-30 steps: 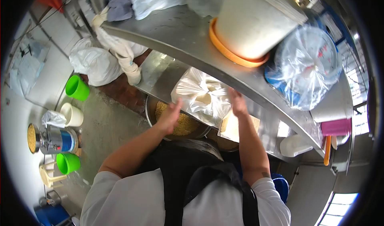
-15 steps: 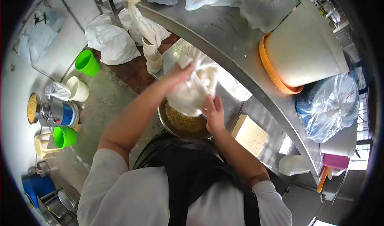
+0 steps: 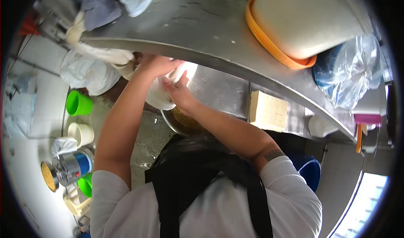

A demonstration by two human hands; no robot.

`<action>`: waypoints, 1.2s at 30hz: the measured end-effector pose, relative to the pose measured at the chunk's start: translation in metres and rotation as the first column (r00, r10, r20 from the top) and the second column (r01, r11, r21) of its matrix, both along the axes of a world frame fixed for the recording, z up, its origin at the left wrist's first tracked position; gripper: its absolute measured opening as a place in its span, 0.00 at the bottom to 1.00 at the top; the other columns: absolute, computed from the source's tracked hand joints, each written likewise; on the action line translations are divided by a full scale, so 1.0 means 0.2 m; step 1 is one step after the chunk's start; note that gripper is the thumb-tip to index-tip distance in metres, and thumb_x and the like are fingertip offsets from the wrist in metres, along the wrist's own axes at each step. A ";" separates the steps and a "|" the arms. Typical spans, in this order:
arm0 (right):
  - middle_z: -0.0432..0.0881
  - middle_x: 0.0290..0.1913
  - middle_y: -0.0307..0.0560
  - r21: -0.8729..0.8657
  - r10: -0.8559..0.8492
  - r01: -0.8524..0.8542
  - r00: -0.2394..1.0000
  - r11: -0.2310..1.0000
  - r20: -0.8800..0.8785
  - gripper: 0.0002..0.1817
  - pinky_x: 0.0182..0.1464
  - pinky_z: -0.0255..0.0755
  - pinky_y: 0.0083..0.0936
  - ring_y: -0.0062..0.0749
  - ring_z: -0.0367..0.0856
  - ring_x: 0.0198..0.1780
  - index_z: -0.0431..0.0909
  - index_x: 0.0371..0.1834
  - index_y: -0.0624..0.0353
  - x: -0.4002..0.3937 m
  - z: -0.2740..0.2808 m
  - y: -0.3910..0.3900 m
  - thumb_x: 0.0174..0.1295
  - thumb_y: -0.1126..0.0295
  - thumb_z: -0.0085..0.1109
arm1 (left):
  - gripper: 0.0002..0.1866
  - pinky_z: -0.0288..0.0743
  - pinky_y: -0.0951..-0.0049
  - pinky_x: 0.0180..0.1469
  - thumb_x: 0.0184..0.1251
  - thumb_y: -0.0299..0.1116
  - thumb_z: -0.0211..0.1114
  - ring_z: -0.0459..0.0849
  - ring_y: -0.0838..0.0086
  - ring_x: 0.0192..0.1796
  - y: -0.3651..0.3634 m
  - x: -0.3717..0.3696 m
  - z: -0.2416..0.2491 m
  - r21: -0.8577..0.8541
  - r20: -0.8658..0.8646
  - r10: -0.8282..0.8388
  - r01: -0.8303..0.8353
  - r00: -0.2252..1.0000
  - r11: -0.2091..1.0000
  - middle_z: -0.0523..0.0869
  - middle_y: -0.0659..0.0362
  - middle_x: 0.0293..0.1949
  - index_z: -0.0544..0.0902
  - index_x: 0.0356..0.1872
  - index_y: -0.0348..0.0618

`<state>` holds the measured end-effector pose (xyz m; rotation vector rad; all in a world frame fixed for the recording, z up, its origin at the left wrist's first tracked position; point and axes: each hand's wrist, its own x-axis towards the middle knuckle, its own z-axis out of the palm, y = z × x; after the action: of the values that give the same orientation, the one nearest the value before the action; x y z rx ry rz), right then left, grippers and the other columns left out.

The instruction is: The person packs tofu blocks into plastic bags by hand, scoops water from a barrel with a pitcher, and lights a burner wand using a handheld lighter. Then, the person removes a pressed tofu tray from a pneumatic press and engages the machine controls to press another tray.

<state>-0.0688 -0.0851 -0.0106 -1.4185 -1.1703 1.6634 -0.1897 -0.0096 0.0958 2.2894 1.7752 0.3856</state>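
Off goes the white bundle (image 3: 159,97), leftward to the bowl's (image 3: 166,123) edge, shifting the work aside! Right hand's (image 3: 180,94) fingers clasp it; left hand's (image 3: 155,65) grip, hidden, I can't tell.

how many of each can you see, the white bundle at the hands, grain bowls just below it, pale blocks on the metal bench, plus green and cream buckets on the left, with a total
White bundle: 1
Grain bowl: 1
Pale block: 1
Green buckets: 2, one partly hidden
Cream bucket: 1
Total: 6
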 end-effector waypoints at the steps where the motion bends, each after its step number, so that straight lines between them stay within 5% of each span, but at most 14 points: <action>1: 0.35 0.90 0.64 0.068 0.078 -0.084 0.993 0.994 0.089 0.64 0.78 0.63 0.37 0.46 0.55 0.86 0.19 0.88 0.62 0.07 0.03 -0.01 0.76 0.39 0.61 | 0.32 0.75 0.47 0.68 0.68 0.62 0.69 0.86 0.52 0.65 0.04 0.01 -0.11 0.004 0.032 0.027 -0.027 0.999 1.000 0.89 0.48 0.62 0.84 0.66 0.54; 4: 0.49 0.89 0.59 0.124 0.364 -0.359 0.931 0.925 -0.022 0.53 0.77 0.66 0.39 0.42 0.57 0.86 0.40 0.90 0.60 0.50 0.05 -0.04 0.78 0.42 0.59 | 0.29 0.76 0.47 0.67 0.73 0.58 0.66 0.86 0.47 0.65 0.01 -0.02 -0.10 -0.081 0.101 0.025 -0.017 0.995 0.997 0.88 0.46 0.62 0.84 0.66 0.52; 5: 0.72 0.80 0.59 0.241 0.221 -0.242 0.969 0.940 0.111 0.40 0.70 0.74 0.43 0.46 0.74 0.77 0.62 0.84 0.60 0.63 -0.01 -0.14 0.78 0.48 0.61 | 0.27 0.76 0.46 0.66 0.75 0.54 0.63 0.85 0.45 0.64 0.01 -0.02 -0.10 -0.042 0.075 0.037 -0.033 0.996 0.999 0.88 0.45 0.62 0.84 0.66 0.50; 7: 0.83 0.66 0.64 0.425 -0.056 -0.243 0.813 0.872 0.580 0.31 0.65 0.79 0.43 0.58 0.85 0.63 0.75 0.72 0.62 0.85 0.00 -0.35 0.73 0.54 0.66 | 0.24 0.76 0.48 0.66 0.78 0.49 0.59 0.84 0.44 0.65 0.00 -0.02 -0.10 0.020 -0.021 0.052 -0.052 0.998 0.998 0.88 0.43 0.62 0.84 0.65 0.45; 10: 0.87 0.46 0.57 0.584 -0.359 -0.122 0.683 0.803 0.636 0.14 0.49 0.83 0.45 0.59 0.87 0.46 0.84 0.51 0.62 1.12 -0.05 -0.70 0.67 0.67 0.69 | 0.23 0.74 0.47 0.67 0.80 0.46 0.55 0.83 0.41 0.64 0.04 -0.04 -0.23 0.153 -0.050 0.041 -0.033 0.998 0.988 0.87 0.42 0.61 0.84 0.62 0.41; 13: 0.86 0.38 0.54 0.468 -0.534 0.283 0.605 0.837 0.591 0.13 0.44 0.82 0.38 0.46 0.87 0.38 0.83 0.46 0.63 1.36 -0.19 -1.03 0.68 0.65 0.72 | 0.23 0.74 0.46 0.67 0.80 0.45 0.55 0.84 0.39 0.62 0.03 -0.01 -0.25 0.137 -0.059 0.186 -0.177 0.981 0.975 0.88 0.39 0.59 0.84 0.62 0.39; 17: 0.82 0.40 0.45 -0.072 -0.838 0.880 0.469 0.469 0.278 0.21 0.36 0.81 0.32 0.33 0.85 0.34 0.77 0.58 0.60 1.70 -0.40 -1.22 0.75 0.55 0.65 | 0.22 0.74 0.47 0.68 0.77 0.40 0.66 0.84 0.40 0.61 -0.26 0.39 -0.19 0.531 0.109 -0.062 -0.005 0.992 0.847 0.86 0.38 0.59 0.82 0.63 0.35; 18: 0.80 0.43 0.44 -0.260 -0.883 0.892 0.424 0.369 0.201 0.23 0.35 0.81 0.31 0.33 0.86 0.34 0.75 0.61 0.60 1.80 -0.40 -1.22 0.77 0.52 0.63 | 0.22 0.74 0.48 0.69 0.76 0.38 0.69 0.84 0.41 0.61 -0.36 0.57 -0.22 0.588 0.213 -0.154 -0.001 0.965 0.809 0.86 0.39 0.59 0.82 0.63 0.34; 22: 0.80 0.48 0.49 -0.447 -0.976 0.868 0.204 0.219 -0.080 0.30 0.35 0.86 0.44 0.48 0.89 0.37 0.67 0.70 0.54 2.15 -0.53 -1.16 0.80 0.43 0.55 | 0.26 0.77 0.56 0.68 0.75 0.40 0.73 0.85 0.50 0.64 -0.67 1.11 -0.53 0.012 0.445 -0.405 0.447 0.799 0.894 0.85 0.41 0.61 0.80 0.66 0.36; 24: 0.82 0.42 0.48 -0.468 -0.961 0.848 0.155 0.248 -0.229 0.30 0.38 0.88 0.51 0.54 0.90 0.38 0.67 0.70 0.55 2.32 -0.59 -1.08 0.82 0.42 0.49 | 0.29 0.79 0.51 0.66 0.75 0.42 0.72 0.86 0.43 0.60 -0.71 1.27 -0.65 -0.216 0.489 -0.245 0.389 0.837 0.896 0.86 0.35 0.60 0.78 0.67 0.32; 26: 0.84 0.39 0.49 -0.483 -0.926 0.811 0.182 0.332 -0.330 0.28 0.40 0.89 0.54 0.59 0.90 0.37 0.71 0.65 0.61 2.51 -0.64 -1.04 0.85 0.45 0.41 | 0.40 0.80 0.59 0.63 0.76 0.50 0.71 0.85 0.59 0.60 -0.59 1.36 -0.82 -0.398 0.574 0.089 0.183 0.814 0.899 0.81 0.43 0.64 0.67 0.78 0.35; 28: 0.85 0.42 0.54 -0.525 -0.951 0.794 0.246 0.308 -0.186 0.27 0.41 0.89 0.54 0.60 0.90 0.37 0.73 0.61 0.66 2.59 -0.61 -0.99 0.85 0.49 0.42 | 0.45 0.73 0.57 0.70 0.76 0.53 0.70 0.79 0.59 0.68 -0.38 1.39 -0.83 -0.526 0.563 0.412 -0.073 0.717 0.847 0.79 0.42 0.67 0.61 0.80 0.35; 31: 0.86 0.43 0.61 -0.527 -0.936 0.774 0.279 0.351 -0.214 0.26 0.40 0.90 0.53 0.59 0.91 0.36 0.74 0.59 0.69 2.64 -0.62 -0.98 0.84 0.51 0.44 | 0.42 0.67 0.49 0.77 0.72 0.49 0.72 0.73 0.40 0.74 -0.15 1.34 -0.73 0.057 0.204 -0.008 -0.004 0.979 0.998 0.74 0.34 0.72 0.67 0.77 0.33; 36: 0.87 0.41 0.64 -0.512 -0.929 0.776 0.295 0.369 -0.223 0.24 0.32 0.90 0.50 0.57 0.90 0.31 0.71 0.60 0.68 2.71 -0.61 -0.98 0.83 0.54 0.47 | 0.36 0.59 0.50 0.82 0.74 0.46 0.68 0.68 0.41 0.79 0.00 1.50 -0.57 -0.106 -0.060 -0.219 0.212 0.974 0.972 0.72 0.37 0.77 0.71 0.77 0.38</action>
<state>0.4736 -0.2802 -0.1317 -1.2885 0.2719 1.2128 0.1111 -0.0090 -0.0187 2.4199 1.5171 0.1756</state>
